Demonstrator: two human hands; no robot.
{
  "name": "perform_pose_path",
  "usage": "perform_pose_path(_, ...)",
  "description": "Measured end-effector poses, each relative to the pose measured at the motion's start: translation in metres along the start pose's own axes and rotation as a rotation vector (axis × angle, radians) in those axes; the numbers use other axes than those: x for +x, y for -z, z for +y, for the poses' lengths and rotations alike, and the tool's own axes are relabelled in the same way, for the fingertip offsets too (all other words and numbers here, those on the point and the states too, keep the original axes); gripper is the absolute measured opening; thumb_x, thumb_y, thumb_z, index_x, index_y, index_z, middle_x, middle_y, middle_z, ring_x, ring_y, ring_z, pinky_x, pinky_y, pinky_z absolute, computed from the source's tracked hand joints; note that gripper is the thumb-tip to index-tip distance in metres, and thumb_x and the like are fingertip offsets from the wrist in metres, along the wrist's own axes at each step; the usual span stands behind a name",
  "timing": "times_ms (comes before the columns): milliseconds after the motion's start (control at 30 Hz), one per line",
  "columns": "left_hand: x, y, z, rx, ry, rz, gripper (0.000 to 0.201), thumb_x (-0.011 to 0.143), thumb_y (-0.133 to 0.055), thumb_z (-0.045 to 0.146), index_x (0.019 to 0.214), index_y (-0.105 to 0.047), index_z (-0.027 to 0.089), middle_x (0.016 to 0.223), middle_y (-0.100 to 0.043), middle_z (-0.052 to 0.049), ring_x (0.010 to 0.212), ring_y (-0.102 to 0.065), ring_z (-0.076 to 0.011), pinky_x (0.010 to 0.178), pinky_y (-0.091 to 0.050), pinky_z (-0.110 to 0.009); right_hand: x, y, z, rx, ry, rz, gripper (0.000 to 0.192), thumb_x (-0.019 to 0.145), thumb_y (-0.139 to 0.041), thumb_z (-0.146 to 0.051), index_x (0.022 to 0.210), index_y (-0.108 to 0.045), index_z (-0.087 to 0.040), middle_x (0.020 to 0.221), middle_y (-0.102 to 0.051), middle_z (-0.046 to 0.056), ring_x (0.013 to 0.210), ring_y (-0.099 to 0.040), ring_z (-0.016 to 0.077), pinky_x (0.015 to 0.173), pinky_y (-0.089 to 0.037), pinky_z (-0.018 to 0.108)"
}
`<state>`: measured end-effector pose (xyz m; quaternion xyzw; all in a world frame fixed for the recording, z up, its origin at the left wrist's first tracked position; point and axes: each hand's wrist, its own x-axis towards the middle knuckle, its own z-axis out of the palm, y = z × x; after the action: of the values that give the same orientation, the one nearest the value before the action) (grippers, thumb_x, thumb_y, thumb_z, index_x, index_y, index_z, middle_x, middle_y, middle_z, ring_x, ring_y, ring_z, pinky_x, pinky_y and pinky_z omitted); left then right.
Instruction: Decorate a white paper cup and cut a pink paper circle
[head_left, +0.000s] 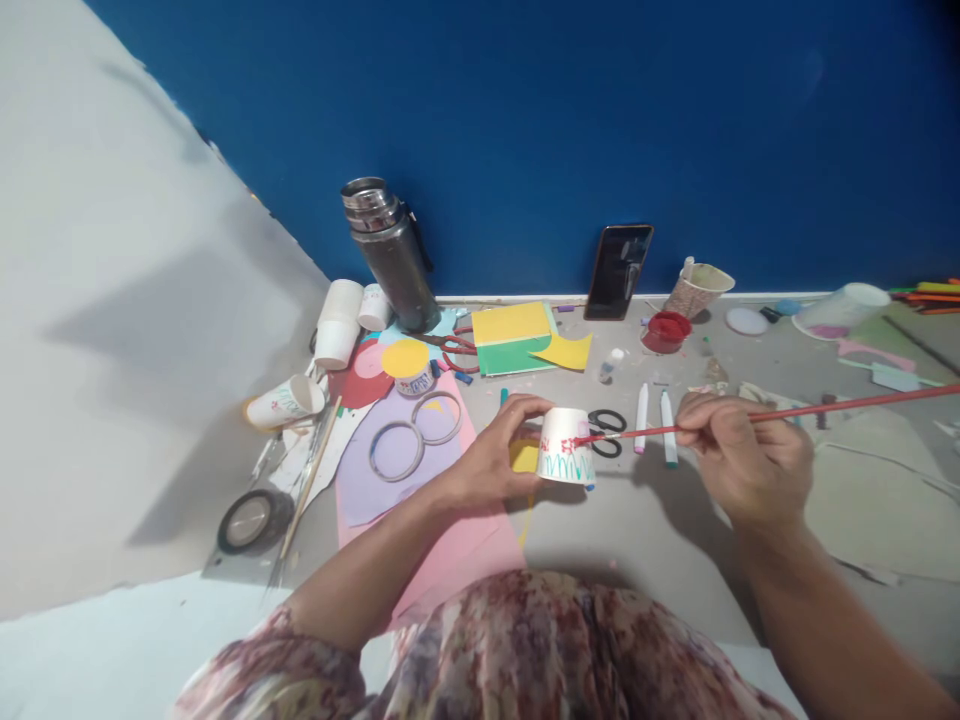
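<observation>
- Holding a small white paper cup (565,446) on its side above the grey tabletop (675,520), the left hand (495,455) wraps its base.
- Right hand (739,455) pinches a red paintbrush (750,415), tip touching the cup's wall.
- Scissors (607,432) and markers (654,425) lie just behind.
- Steel flask (390,255) and phone (618,270) stand against the blue wall (525,120).

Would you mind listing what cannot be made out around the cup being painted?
Head view only:
- Brush tip: too small to tell whether it touches the paper cup.
- Cup's far side: hidden by the left hand.
- Brush handle's end: cut off by the right edge.
- Right hand grip: blurred.
</observation>
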<state>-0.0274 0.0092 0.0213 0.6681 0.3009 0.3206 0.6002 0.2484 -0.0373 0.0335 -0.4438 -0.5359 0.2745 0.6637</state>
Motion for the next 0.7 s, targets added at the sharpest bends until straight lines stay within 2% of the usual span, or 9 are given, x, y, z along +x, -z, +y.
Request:
perform_pose_path(100,0.0004,0.0007,0.0007,0.014,-0.004,-0.002,0.072,0.071,-0.095,0.032,0.132,-0.058,0.027,0.141,-0.051,-0.011,0.137,-0.057,-0.0331,0.119,-0.05,-0.051,-0.0007,0.0016,0.0007,-0.021,-0.04,-0.013,0.03,0.101,-0.07,-0.038,0.076,-0.079,-0.023,0.06,-0.065,0.003,0.061,-0.06,0.0195,0.053,-0.043,0.034)
perform_pose_path(267,0.0007,0.0013,0.0016,0.025,-0.01,-0.01,0.07,0.073,-0.092,0.028,0.133,-0.057,0.027,0.141,-0.051,-0.011,0.135,-0.058,-0.0324,0.118,-0.05,-0.051,-0.0001,0.0007,0.0003,-0.011,-0.027,0.071,0.029,0.099,-0.071,-0.037,0.076,-0.079,-0.023,0.059,-0.065,0.003,0.06,-0.061,0.0194,0.051,-0.041,0.033)
perform_pose_path(500,0.0,0.001,-0.0018,0.029,-0.003,0.005,0.071,0.073,-0.094,0.031,0.134,-0.058,0.027,0.141,-0.051,-0.01,0.137,-0.057,-0.0318,0.117,-0.051,-0.049,-0.0015,0.0035,0.0024,-0.056,-0.03,-0.025,0.032,0.102,-0.068,-0.038,0.076,-0.078,-0.022,0.061,-0.065,0.002,0.061,-0.061,0.0188,0.055,-0.044,0.034)
perform_pose_path(700,-0.0004,0.0013,-0.0028,0.041,-0.005,0.012,0.072,0.073,-0.094,0.029,0.134,-0.056,0.027,0.14,-0.051,-0.01,0.136,-0.057,-0.0318,0.117,-0.051,-0.05,-0.0048,0.0057,0.0022,-0.118,-0.021,-0.032,0.031,0.104,-0.067,-0.036,0.079,-0.079,-0.023,0.063,-0.067,0.002,0.064,-0.063,0.0186,0.056,-0.045,0.033)
